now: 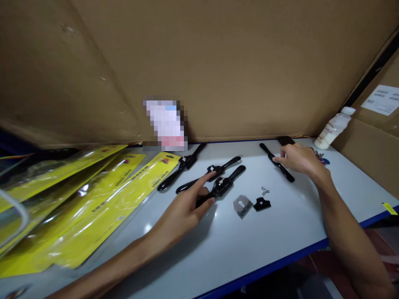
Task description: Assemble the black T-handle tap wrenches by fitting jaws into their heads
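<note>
My left hand (190, 203) is closed round the near handle of a black spokeshave (222, 185), its index finger stretched toward the middle one. That middle spokeshave (213, 169) and a farther spokeshave (183, 162) lie alongside, each with its metal screw fitted. At the right, my right hand (297, 158) has curled fingers and a thumb on a bare black spokeshave body (276, 162); part of the grip is hidden. Between the hands lie a steel blade (242, 206), a black cap plate (262, 204) and a small silver wing screw (264, 191).
Yellow blister packs (102, 207) overlap across the left side of the table. A blurred-out upright phone-like object (168, 124) leans on the cardboard wall (218, 62). A white-capped bottle (335, 128) and small keys-like items (321, 157) stand at the back right. The blue table edge (280, 265) runs in front.
</note>
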A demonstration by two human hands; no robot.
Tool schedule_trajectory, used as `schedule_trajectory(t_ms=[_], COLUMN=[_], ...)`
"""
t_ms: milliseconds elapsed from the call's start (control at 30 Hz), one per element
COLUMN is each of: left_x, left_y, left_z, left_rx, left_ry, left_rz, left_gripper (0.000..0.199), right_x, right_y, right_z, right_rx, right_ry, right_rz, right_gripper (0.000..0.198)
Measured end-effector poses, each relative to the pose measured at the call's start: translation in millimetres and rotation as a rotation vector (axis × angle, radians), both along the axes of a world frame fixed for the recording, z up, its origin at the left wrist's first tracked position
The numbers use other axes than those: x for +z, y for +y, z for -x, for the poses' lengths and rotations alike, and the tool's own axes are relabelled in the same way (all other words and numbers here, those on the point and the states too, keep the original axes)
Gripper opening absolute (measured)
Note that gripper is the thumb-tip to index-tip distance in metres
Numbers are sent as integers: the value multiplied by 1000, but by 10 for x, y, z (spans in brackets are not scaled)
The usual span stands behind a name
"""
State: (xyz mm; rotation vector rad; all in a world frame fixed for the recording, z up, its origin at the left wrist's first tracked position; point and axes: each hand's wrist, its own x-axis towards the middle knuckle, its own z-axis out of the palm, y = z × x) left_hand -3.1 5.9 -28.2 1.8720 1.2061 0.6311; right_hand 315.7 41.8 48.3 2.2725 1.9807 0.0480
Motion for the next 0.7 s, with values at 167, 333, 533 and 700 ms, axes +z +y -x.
schedule_trajectory(t_ms=[167,333,533,700], left_x=[-122,-150,-44,31], left_y=[61,39,-66,-72], left_z=[43,41,-16,-53], left_rx=[83,109,87,167], left_ry=[-36,-79,-92,-295], left_rz=[-105,-301,-360,-159], left_gripper=[71,67,55,39], right_x=[-82,-228,-226,-94], right_y=[15,104,205,121], right_z=[-10,60,-6,58], right_rx=[-25,-39,21,302], right_ry=[18,47,294,724], right_rz=[225,89,23,157], right_gripper=[28,28,31,33])
